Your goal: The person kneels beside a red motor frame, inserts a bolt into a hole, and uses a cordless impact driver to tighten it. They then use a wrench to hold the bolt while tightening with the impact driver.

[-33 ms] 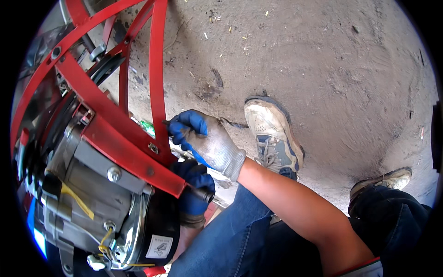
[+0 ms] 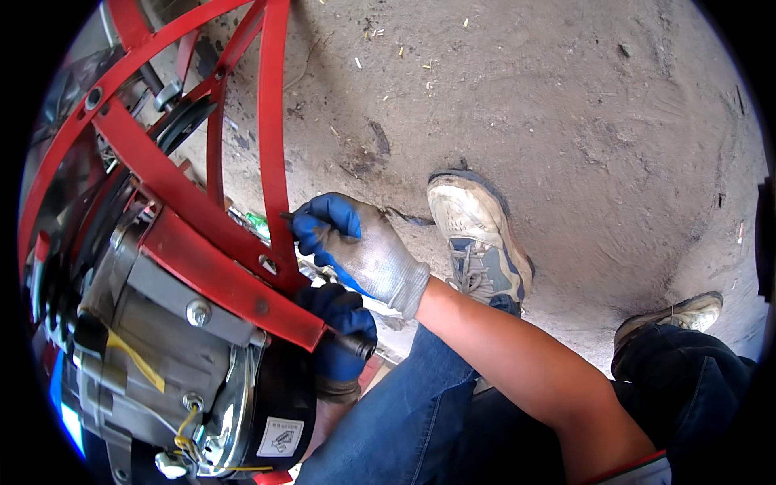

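Note:
My right hand (image 2: 360,246), in a grey and blue work glove, has its fingers closed in a pinch beside an upright bar of the red metal frame (image 2: 273,121). A short dark tip of a thin rod or bolt (image 2: 287,216) sticks out of the pinch over the bar. Below it, my left hand (image 2: 343,327), in a dark blue glove, curls behind the end of a red beam (image 2: 234,279). What its fingers grip is hidden. A dark metal cylinder (image 2: 356,346) juts from the beam end in front of that glove. An oval hole (image 2: 267,263) shows in the red plate nearby.
A grey metal engine (image 2: 170,339) with a black round cover (image 2: 291,388) and yellow wires sits under the frame at the lower left. My knee (image 2: 404,412) is close to it. My shoe (image 2: 473,222) stands on the dusty concrete floor (image 2: 582,121), with scattered bits farther off.
The red frame and engine have shifted very slightly in view, and the hole in the red plate shows a little more openly. Both hands keep nearly the same place and grip.

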A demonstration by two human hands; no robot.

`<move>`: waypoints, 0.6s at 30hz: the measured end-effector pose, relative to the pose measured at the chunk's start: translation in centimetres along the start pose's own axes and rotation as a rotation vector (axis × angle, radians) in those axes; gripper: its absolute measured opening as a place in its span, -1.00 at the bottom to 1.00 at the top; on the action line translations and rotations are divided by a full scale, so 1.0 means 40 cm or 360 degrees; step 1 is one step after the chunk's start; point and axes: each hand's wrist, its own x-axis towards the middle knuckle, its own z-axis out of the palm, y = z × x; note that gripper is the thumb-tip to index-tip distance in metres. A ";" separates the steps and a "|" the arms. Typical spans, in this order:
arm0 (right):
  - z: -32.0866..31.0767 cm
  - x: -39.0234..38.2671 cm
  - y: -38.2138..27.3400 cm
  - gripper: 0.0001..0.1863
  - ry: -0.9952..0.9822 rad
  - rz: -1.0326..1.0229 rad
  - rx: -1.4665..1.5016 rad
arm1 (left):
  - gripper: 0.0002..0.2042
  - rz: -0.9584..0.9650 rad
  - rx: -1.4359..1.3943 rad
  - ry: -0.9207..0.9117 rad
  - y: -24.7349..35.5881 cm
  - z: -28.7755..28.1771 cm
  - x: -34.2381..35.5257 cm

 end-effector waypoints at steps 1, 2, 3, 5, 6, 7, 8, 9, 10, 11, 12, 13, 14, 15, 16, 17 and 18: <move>0.014 0.002 -0.005 -0.80 -0.0045 -0.0044 0.0061 | -0.86 0.0083 0.0018 0.0071 -0.008 0.020 -0.018; 0.010 0.005 -0.018 -0.78 -0.0077 0.0020 0.0035 | -0.86 0.0087 -0.0001 0.0100 -0.009 0.022 -0.019; 0.004 0.007 -0.030 -0.77 -0.0112 0.0084 0.0008 | -0.86 0.0092 -0.0020 0.0128 -0.008 0.020 -0.024; -0.004 0.006 -0.045 -0.73 -0.0158 0.0232 -0.0003 | -0.85 0.0107 -0.0060 0.0175 -0.007 0.014 -0.042; -0.006 0.009 -0.053 -0.72 -0.0163 0.0260 -0.0022 | -0.84 0.0117 -0.0080 0.0197 -0.006 0.011 -0.051; -0.008 0.012 -0.063 -0.72 -0.0170 0.0287 -0.0041 | -0.83 0.0129 -0.0101 0.0217 -0.006 0.008 -0.058; -0.007 0.017 -0.069 -0.72 -0.0176 0.0315 -0.0054 | -0.81 0.0143 -0.0116 0.0242 -0.003 0.014 -0.064; -0.010 0.026 -0.069 -0.72 -0.0212 0.0308 -0.0138 | -0.82 0.0149 -0.0185 0.0268 -0.005 0.020 -0.067; -0.010 0.031 -0.067 -0.72 -0.0205 0.0245 -0.0124 | -0.82 0.0152 -0.0252 0.0292 -0.009 0.025 -0.068; -0.007 0.035 -0.071 -0.72 -0.0206 0.0185 -0.0114 | -0.81 0.0178 -0.0400 0.0360 -0.013 0.026 -0.075; -0.004 0.038 -0.077 -0.72 -0.0208 0.0124 -0.0104 | -0.81 0.0176 -0.0337 0.0329 -0.013 0.026 -0.073; -0.003 0.030 -0.089 -0.73 -0.0198 0.0297 -0.0107 | -0.81 0.0175 -0.0288 0.0324 -0.011 0.025 -0.078; -0.002 0.026 -0.087 -0.74 -0.0185 0.0268 -0.0114 | -0.81 0.0168 -0.0242 0.0313 -0.007 0.022 -0.078; 0.003 0.020 -0.088 -0.74 -0.0171 0.0239 -0.0120 | -0.81 0.0167 -0.0209 0.0313 -0.003 0.019 -0.080; 0.007 0.014 -0.090 -0.74 -0.0157 0.0210 -0.0126 | -0.80 0.0164 -0.0190 0.0315 0.002 0.014 -0.080; 0.006 0.004 -0.098 -0.74 -0.0160 0.0336 0.0147 | -0.80 0.0160 -0.0172 0.0321 0.006 0.008 -0.081; 0.006 -0.001 -0.095 -0.74 -0.0194 0.0377 0.0138 | -0.80 0.0165 -0.0148 0.0322 0.006 0.008 -0.082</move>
